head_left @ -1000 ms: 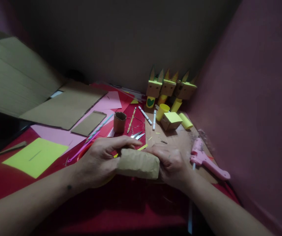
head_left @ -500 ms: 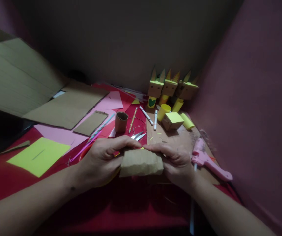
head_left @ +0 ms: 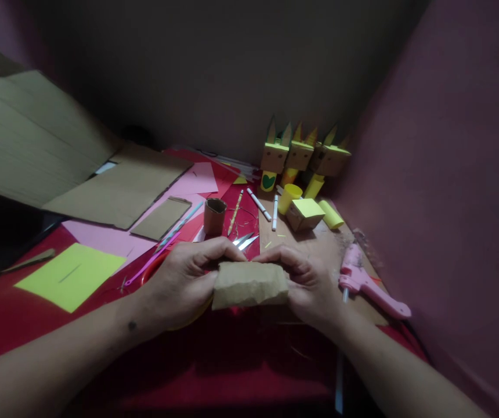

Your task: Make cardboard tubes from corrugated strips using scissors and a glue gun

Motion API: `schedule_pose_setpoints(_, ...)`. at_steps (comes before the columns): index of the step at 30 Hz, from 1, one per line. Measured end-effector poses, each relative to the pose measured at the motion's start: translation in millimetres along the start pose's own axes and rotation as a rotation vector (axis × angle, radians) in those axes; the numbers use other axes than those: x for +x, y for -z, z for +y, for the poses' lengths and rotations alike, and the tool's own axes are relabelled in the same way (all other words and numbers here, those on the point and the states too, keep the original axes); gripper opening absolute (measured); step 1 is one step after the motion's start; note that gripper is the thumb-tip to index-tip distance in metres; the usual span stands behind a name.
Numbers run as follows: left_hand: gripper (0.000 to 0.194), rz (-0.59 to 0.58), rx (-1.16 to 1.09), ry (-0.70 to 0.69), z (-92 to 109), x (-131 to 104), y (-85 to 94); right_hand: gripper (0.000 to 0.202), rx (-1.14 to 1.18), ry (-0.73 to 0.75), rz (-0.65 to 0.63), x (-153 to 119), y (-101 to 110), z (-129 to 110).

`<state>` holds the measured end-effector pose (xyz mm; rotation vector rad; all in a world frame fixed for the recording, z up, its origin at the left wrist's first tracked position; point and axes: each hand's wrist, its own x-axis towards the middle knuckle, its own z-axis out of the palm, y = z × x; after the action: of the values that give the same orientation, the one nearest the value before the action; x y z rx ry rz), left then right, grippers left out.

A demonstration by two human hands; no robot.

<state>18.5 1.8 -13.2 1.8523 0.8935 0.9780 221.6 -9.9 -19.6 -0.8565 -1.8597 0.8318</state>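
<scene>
My arms: both forearms come in from the lower corners and angle inward, so my left hand (head_left: 180,284) and right hand (head_left: 314,284) face each other low in the middle.
My fingers: bent inward on both sides, gripping the cardboard piece (head_left: 250,284) between them; thumbs and fingertips nearly meet along its far edge. The fingers beneath are hidden, so I cannot tell how they lie.
Just beyond my hands: scissors (head_left: 246,241), blades showing, the rest covered by my left hand; behind them an upright cardboard tube (head_left: 213,219) and a pencil (head_left: 235,212).
On the brown board: two white markers (head_left: 275,213) near its left edge, a box with a yellow top (head_left: 305,215), and yellow paper rolls (head_left: 331,215) by it.
At the back: three box-headed figures (head_left: 274,157) with pointed ears, standing side by side.
To my right: a pink glue gun (head_left: 354,273), past my right hand.
To my left: a yellow sheet (head_left: 72,277), and a large flat cardboard (head_left: 123,186) lying partly over pink paper (head_left: 101,241).
Cardboard piece: curved and creased, held above the red cloth (head_left: 232,371), its ends against my two hands, its broad face toward me.
</scene>
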Motion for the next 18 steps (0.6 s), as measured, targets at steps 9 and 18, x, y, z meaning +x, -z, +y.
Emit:
schedule_pose_setpoints(9, 0.009, -0.014, 0.07, -0.039, -0.4, -1.5, 0.5, 0.01, 0.081, -0.062, 0.004, 2.0, -4.2, 0.6)
schedule_pose_setpoints(18, 0.017, -0.018, 0.181, -0.131, -3.1, -0.4, 1.2, 0.007, 0.021, -0.047, 0.005, -0.7, -2.3, -0.1)
